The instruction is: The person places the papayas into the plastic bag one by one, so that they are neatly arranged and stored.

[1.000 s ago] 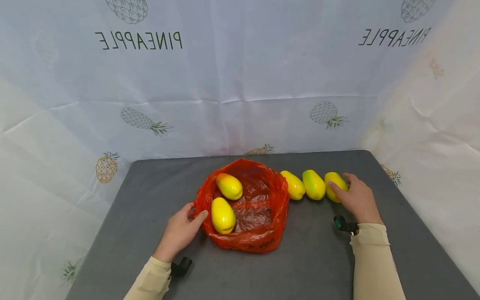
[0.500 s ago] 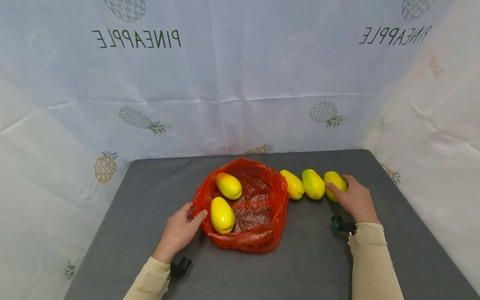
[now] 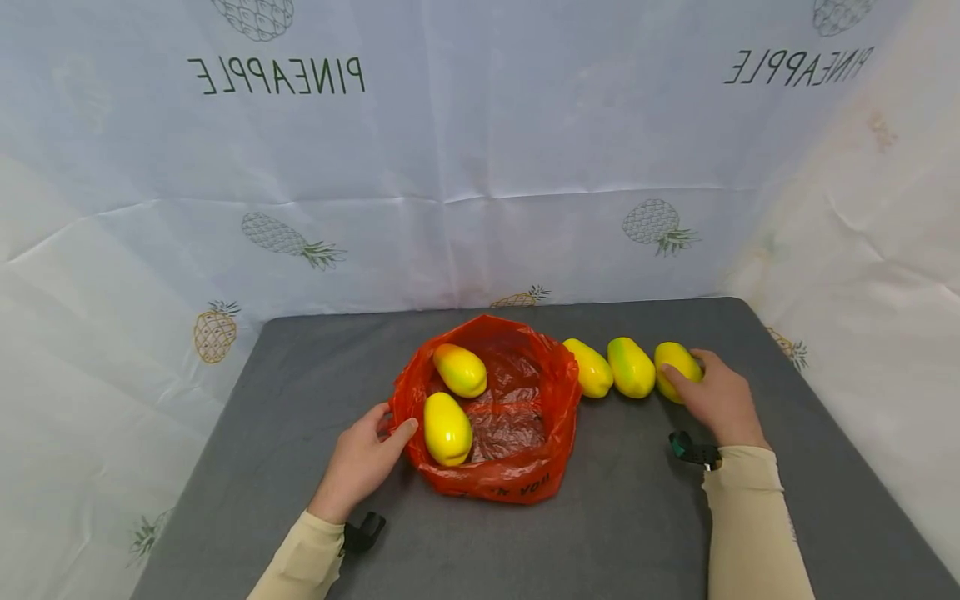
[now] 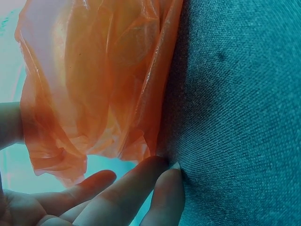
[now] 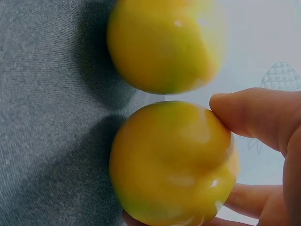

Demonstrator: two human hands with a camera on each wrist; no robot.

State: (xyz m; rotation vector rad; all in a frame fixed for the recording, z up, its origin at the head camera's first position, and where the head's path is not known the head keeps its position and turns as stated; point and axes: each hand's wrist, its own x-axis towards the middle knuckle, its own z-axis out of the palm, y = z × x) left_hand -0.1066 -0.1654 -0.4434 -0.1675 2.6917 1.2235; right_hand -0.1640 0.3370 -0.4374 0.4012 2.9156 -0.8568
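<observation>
A red plastic bag (image 3: 517, 487) stands with its mouth wide in the head view, two yellow mangoes (image 3: 447, 429) inside along its left side. My left hand (image 3: 363, 462) holds the bag's left rim, thumb inside the edge; its fingers (image 4: 117, 193) reach low along the outside, near the table. To the right of the bag, my right hand (image 3: 716, 400) grips the rightmost mango (image 3: 677, 371) of a short row, thumb on the near side and fingers round the far side. In the right wrist view this mango (image 5: 171, 162) sits just beside its neighbour (image 5: 164, 44).
Two more mangoes, one at the bag's right side (image 3: 591, 368) and one in the middle of the row (image 3: 632, 367), lie on the dark grey table (image 3: 600, 517). A pale cloth with pineapple prints (image 3: 480, 150) hangs behind and around the table.
The gripped mango has shifted slightly right, widening the gap to its neighbour, and my right hand has closed in round it a little. The left hand and bag stay almost still.
</observation>
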